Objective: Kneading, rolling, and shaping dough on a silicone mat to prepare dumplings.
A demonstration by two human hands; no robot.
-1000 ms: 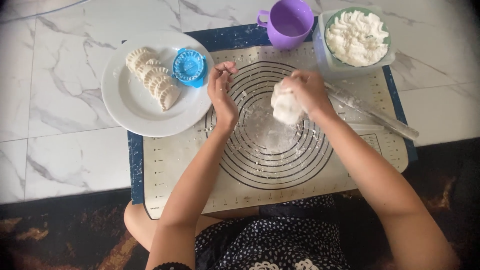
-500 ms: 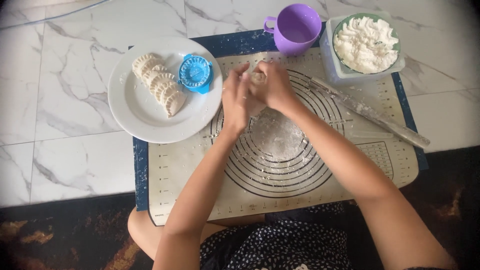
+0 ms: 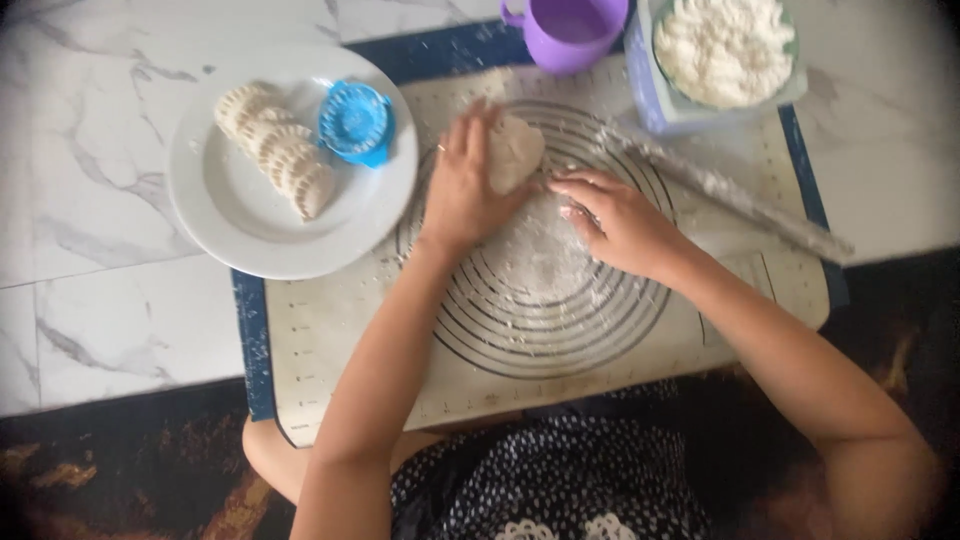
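A pale lump of dough [image 3: 518, 150] lies on the floured baking mat [image 3: 330, 340], near the top of its printed rings. My left hand [image 3: 462, 185] rests against the dough's left side with the fingers spread along it. My right hand [image 3: 618, 220] lies flat on the floured middle of the mat, just right of and below the dough, fingertips close to it. Neither hand lifts the dough off the mat.
A white plate [image 3: 230, 215] at the left holds several crimped dumplings [image 3: 280, 150] and a blue dumpling press [image 3: 355, 122]. A floured rolling pin [image 3: 730, 195] lies diagonally at the right. A purple cup [image 3: 570, 30] and a bowl of white filling [image 3: 725, 45] stand at the back.
The dough was held up in my right hand, then passed between both hands; now it lies on the mat under my left hand, and my right hand has dropped flat onto the flour.
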